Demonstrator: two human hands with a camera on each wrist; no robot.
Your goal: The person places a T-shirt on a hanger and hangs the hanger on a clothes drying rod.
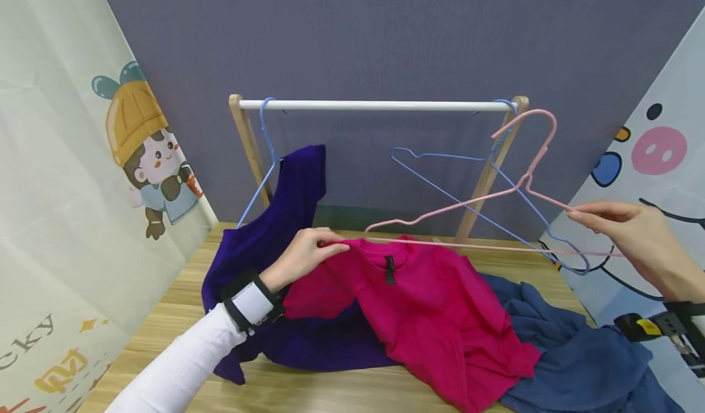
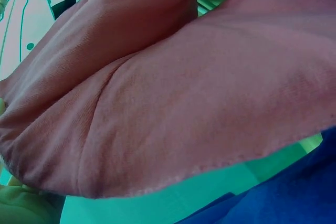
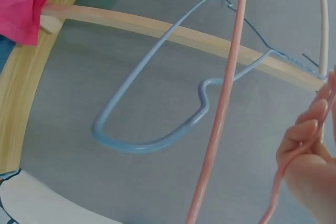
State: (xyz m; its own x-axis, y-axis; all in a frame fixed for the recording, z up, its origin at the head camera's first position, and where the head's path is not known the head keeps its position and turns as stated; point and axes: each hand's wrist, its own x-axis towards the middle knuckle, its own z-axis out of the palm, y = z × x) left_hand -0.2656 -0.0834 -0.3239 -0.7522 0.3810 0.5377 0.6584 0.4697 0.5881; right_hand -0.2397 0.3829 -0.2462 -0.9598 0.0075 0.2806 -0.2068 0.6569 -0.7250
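My left hand (image 1: 307, 254) pinches a magenta top (image 1: 435, 315) at the shoulder beside its neckline, lifting that part off the table. A black label shows inside the collar. In my right hand (image 1: 639, 235) is a pink wire hanger (image 1: 530, 175), gripped by its right arm with the hook upward. The hanger's left end is at the collar; whether it is inside the neck opening, I cannot tell. In the left wrist view the top's fabric (image 2: 199, 93) fills most of the picture and the fingers are mostly hidden. The right wrist view shows my right fingers curled round the pink hanger (image 3: 223, 98).
Behind stands a small rack with a white rail (image 1: 380, 105). On its left a blue hanger (image 1: 265, 133) holds a purple garment (image 1: 286, 199) that trails onto the table. At the right hangs a bare blue hanger (image 1: 440, 155). Dark blue clothing (image 1: 578, 358) lies front right.
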